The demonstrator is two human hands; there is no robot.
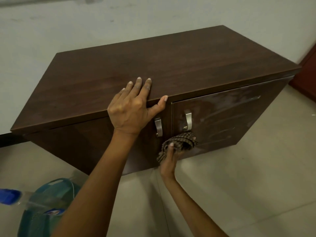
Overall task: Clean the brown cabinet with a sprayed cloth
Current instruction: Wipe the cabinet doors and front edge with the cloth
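**Cloth at the cabinet's right door, other hand braced on top**

From the head view, the brown cabinet (153, 65) stands on the pale tiled floor (239, 185), its back against a whitish wall (68, 23). It is a low, boxy piece in dark wood-grain laminate, matt on top and glossier on the front. Each of the two doors has a curved brushed-metal handle (158, 126) near the centre seam.

The left hand (131, 108) lies flat on the cabinet's top at the front edge, with its fingers straight and its thumb hooked over the lip. It is open and grips nothing.

The right hand (168, 161) is closed around a bunched brown checked cloth (179, 141), which it presses against the cabinet's right door (230, 117) just below that door's handle. The door shows cloudy grey smears across its sheen.

I'd judge the cabinet heavy and rigid, so it won't shift under wiping, and the braced hand mostly steadies the person. The cloth is soft and limp and crumples easily. It is best wadded in the palm so a flat pad meets the slick laminate.

At the cabinet's front left, on the floor, sits a teal plastic basket (47, 202). Beside it is a blurred clear bottle (10, 196) with a blue top.
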